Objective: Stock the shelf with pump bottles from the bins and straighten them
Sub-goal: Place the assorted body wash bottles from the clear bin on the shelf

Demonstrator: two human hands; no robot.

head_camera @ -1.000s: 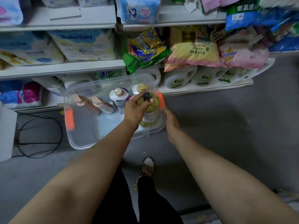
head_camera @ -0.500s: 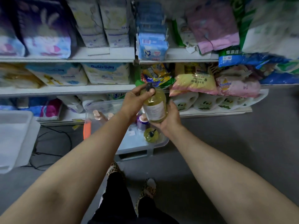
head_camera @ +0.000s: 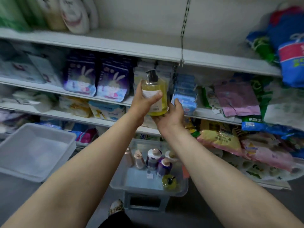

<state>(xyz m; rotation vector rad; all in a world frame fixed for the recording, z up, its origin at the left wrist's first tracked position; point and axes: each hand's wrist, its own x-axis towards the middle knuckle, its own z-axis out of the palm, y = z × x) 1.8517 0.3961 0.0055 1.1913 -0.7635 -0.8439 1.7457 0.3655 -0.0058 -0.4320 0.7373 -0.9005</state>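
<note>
Hands first, from the head view: the left hand [head_camera: 144,102] grips a yellow pump bottle [head_camera: 155,94] around its body, thumb across the white label; the right hand [head_camera: 171,117] cups the bottle's base from below with fingers curled up its right side; the bottle stands upright with its black pump on top, held in the air in front of the middle shelf [head_camera: 105,102], level with 2 purple bunny packs [head_camera: 97,81] to its left and blue wipe packs [head_camera: 185,94] just to its right. Below, a clear bin [head_camera: 148,189] holds several pump bottles along its far edge and 1 more yellow bottle [head_camera: 168,181] at its near right corner; an empty-looking white bin [head_camera: 32,150] sits well to the left.
</note>
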